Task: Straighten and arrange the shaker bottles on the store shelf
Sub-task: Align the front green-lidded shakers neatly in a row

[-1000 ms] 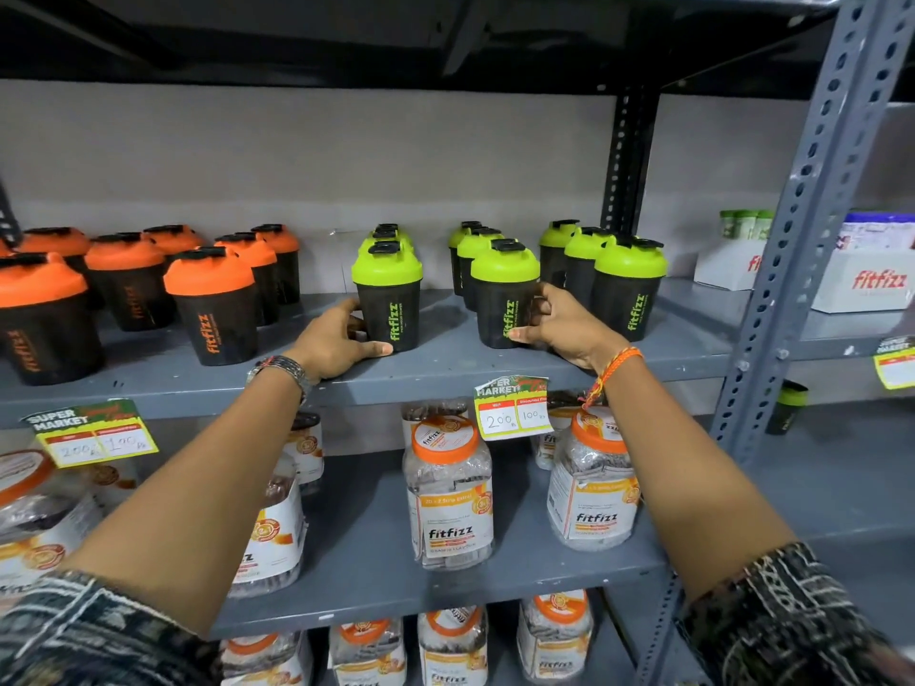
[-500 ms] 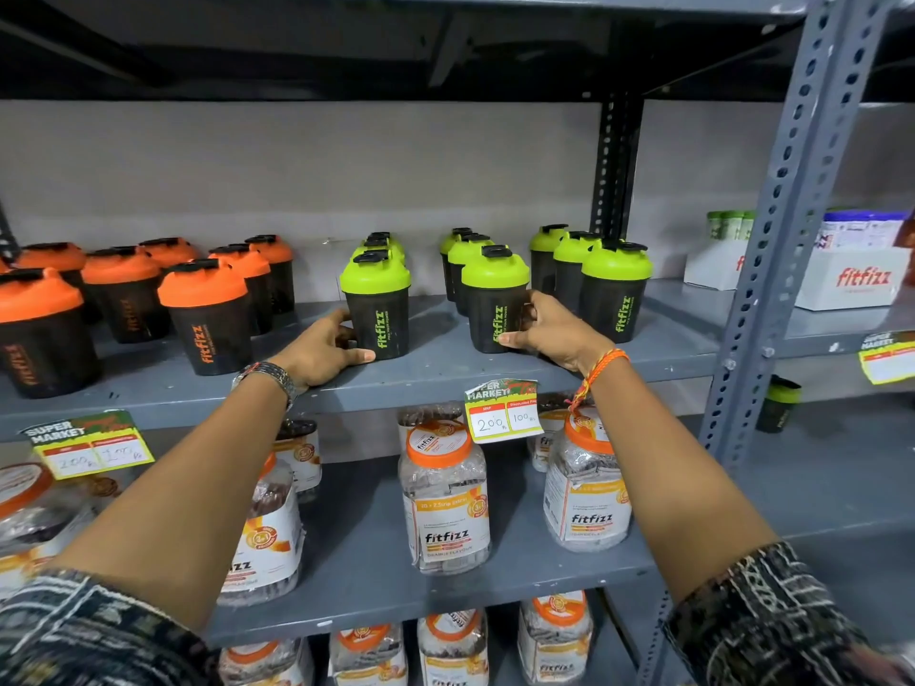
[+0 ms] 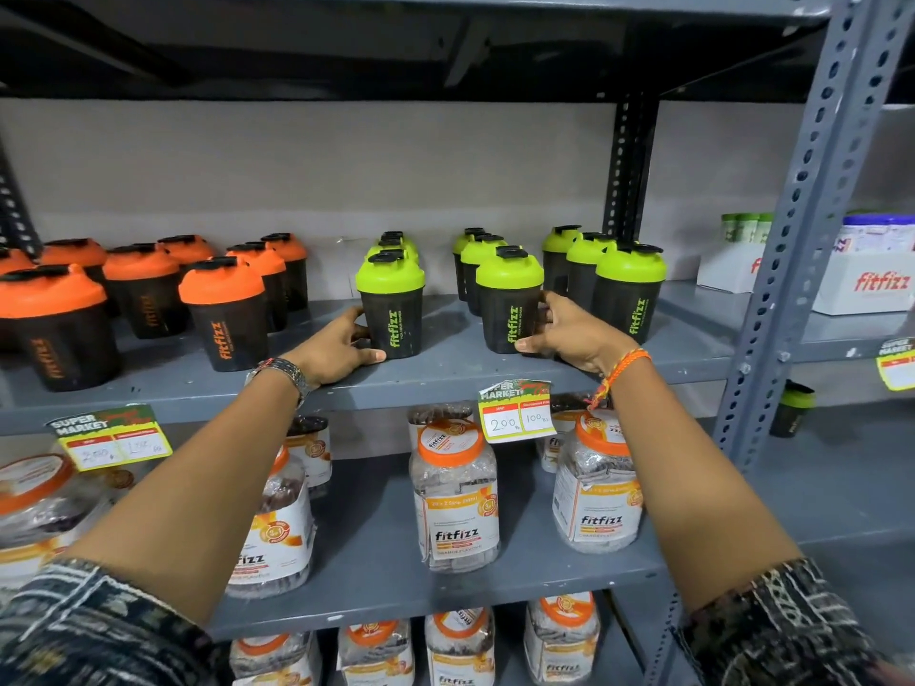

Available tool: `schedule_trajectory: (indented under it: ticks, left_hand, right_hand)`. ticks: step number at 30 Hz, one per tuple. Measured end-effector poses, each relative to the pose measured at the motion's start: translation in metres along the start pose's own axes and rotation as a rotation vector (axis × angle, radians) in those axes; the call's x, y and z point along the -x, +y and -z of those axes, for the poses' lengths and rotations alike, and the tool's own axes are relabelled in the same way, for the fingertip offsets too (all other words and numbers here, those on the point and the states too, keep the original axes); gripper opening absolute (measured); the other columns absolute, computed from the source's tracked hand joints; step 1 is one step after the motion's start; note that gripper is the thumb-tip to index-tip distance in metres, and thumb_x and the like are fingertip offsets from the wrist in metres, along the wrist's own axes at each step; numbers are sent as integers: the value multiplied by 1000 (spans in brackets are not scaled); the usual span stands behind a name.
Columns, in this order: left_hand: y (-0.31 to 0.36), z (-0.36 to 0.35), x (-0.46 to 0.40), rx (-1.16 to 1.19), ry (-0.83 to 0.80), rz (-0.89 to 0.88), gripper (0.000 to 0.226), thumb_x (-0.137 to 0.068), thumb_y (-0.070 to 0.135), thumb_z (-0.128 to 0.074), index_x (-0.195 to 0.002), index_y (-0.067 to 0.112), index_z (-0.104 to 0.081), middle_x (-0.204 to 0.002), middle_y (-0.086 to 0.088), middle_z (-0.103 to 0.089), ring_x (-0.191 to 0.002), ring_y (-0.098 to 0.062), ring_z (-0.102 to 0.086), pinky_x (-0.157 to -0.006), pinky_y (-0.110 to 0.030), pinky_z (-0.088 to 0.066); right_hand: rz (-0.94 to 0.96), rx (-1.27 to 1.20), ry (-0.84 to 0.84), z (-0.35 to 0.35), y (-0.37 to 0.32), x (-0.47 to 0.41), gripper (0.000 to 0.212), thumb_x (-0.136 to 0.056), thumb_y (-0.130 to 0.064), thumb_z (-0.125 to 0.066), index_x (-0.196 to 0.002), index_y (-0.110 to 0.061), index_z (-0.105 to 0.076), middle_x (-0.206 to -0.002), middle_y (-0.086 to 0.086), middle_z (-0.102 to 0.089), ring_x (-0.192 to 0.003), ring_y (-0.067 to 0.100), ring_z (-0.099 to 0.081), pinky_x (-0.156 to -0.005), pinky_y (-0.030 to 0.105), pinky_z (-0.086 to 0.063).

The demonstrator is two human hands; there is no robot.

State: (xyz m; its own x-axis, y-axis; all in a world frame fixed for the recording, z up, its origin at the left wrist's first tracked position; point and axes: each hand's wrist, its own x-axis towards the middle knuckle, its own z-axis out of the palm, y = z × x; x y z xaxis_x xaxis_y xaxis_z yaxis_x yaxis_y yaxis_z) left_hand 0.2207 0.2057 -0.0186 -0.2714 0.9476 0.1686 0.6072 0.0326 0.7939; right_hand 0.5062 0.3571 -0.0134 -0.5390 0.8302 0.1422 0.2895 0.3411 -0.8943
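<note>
The light is soft and even, and the green lids look bright. Above the lids, the underside of the top shelf is very dark. Small shadows lie under the bottles. Far left of the lids, the orange bottles look blurry. Far right, the shelf post leans and bends.

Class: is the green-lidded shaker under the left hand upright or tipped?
Upright. The shaker stands base-flat on the shelf, lid on top, with the left hand at its base.
</note>
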Motion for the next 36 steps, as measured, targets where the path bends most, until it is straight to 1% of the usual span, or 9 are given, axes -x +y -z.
schedule_trajectory:
  ticks: [4,7,10,14,16,20,22,26,36]
  left_hand:
    - [-3,23,17,-105,-40,32,92,-92,11,-67,-161,15,-5,-157,-8,-42,-148,-24,-34,-122,-37,-25]
    - [-9,47,50,-77,70,-110,76,-87,4,-70,-154,15,-36,-145,-8,-55,-137,-21,-50,-116,-34,-40]
    - [-27,77,87,-5,433,-265,50,-79,-2,-78,-123,18,-66,-114,1,-71,-108,-10,-69,-97,-24,-54]
    - [-85,141,123,40,1130,-297,25,-73,2,-73,-91,18,-69,-88,0,-72,-76,0,-68,-82,-30,-59]
    - [-113,174,131,28,1272,-217,38,-66,5,-77,-98,19,-62,-95,-5,-67,-79,4,-62,-82,-29,-55]
    - [-168,235,115,-7,872,113,104,-56,9,-95,-138,7,-32,-138,-20,-52,-122,-29,-55,-108,-48,-45]
    - [-185,255,105,-5,602,190,119,-60,10,-94,-148,5,-15,-142,-20,-51,-129,-32,-53,-113,-52,-41]
    - [-186,266,96,2,357,103,97,-73,4,-85,-146,2,-21,-142,-10,-50,-129,-23,-50,-113,-42,-40]
    - [-189,271,85,-23,292,57,82,-77,19,-84,-142,9,-36,-143,-9,-55,-131,-26,-53,-115,-46,-40]
  right_hand:
    - [-24,205,164,-13,-16,29,90,-76,-8,-83,-149,-8,-32,-141,16,-57,-125,30,-58,-107,43,-47]
    - [54,445,388,-40,-39,65,94,-81,-12,-81,-154,-2,-24,-147,22,-49,-136,38,-49,-109,39,-40]
    - [282,435,560,-78,-60,85,88,-79,-9,-81,-152,-6,-34,-144,18,-53,-133,36,-50,-110,40,-40]
    - [346,206,217,-151,-95,56,89,-72,-15,-89,-147,-11,-42,-135,11,-61,-122,26,-60,-107,47,-49]
    - [296,164,27,-195,-117,38,96,-72,-15,-90,-151,-10,-35,-141,14,-56,-126,25,-57,-108,43,-48]
    - [215,30,-142,-261,-145,9,95,-77,0,-83,-152,1,-24,-138,14,-53,-120,19,-53,-88,15,-47]
    - [199,11,-166,-280,-150,-5,80,-77,6,-81,-141,-5,-35,-131,5,-54,-115,17,-54,-88,17,-51]
    - [226,50,-147,-308,-136,-40,78,-55,-16,-94,-122,-13,-54,-122,6,-71,-113,22,-68,-105,49,-52]
    - [149,77,3,-332,-155,-19,70,-75,-8,-86,-134,-8,-48,-136,14,-63,-123,28,-62,-108,45,-48]
